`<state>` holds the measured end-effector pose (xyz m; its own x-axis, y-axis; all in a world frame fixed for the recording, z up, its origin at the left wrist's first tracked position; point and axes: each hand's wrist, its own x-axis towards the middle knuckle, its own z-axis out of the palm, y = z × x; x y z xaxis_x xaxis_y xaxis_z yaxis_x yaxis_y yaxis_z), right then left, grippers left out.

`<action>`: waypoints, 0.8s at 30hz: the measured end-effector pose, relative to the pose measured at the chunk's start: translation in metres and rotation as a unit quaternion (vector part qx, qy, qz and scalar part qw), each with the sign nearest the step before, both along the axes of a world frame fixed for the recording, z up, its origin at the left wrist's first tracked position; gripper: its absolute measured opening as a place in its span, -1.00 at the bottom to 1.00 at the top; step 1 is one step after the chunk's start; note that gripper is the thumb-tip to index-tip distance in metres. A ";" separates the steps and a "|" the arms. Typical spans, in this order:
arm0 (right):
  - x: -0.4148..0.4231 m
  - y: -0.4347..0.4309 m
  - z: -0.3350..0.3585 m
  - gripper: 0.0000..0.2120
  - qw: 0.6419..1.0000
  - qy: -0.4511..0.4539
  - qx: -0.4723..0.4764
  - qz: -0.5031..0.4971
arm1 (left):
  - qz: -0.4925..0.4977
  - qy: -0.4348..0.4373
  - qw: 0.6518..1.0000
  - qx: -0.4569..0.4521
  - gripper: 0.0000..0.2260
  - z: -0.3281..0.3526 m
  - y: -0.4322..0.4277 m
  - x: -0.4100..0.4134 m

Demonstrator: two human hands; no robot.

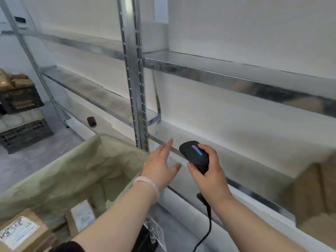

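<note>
The right hand (211,177) gripped 1 black scanner (195,154), fingers curled round its handle, just in front of the lower shelf (245,188). The left hand (158,164) was open beside it, holding nothing. 2 labelled parcels (20,231) lay in the cart bag (72,170); 2 crates (21,100) stood at left.

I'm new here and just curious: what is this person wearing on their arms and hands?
Both hands are bare, no gloves. The left hand has a smooth, pale pink bangle on its wrist, and a dark sleeve shows high up that arm. The right hand and forearm show no jewellery or sleeve.
</note>
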<state>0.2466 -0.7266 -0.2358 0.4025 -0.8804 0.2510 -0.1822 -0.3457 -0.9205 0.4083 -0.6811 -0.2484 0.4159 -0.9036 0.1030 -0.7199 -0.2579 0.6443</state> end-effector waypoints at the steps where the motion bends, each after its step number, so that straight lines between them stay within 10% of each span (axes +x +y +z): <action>1: -0.022 -0.003 0.002 -0.47 1.000 -0.005 -0.006 -0.020 | -0.021 -0.009 1.000 -0.004 -0.26 0.003 -0.008 -0.021; 16: -0.408 0.015 0.010 -0.51 0.962 -0.011 -0.025 -0.271 | -0.246 0.036 0.968 -0.023 -0.28 0.025 -0.066 -0.415; 24: -0.507 0.033 0.013 -0.47 0.938 -0.012 -0.010 -0.347 | -0.303 -0.078 0.950 -0.018 -0.31 0.036 -0.077 -0.513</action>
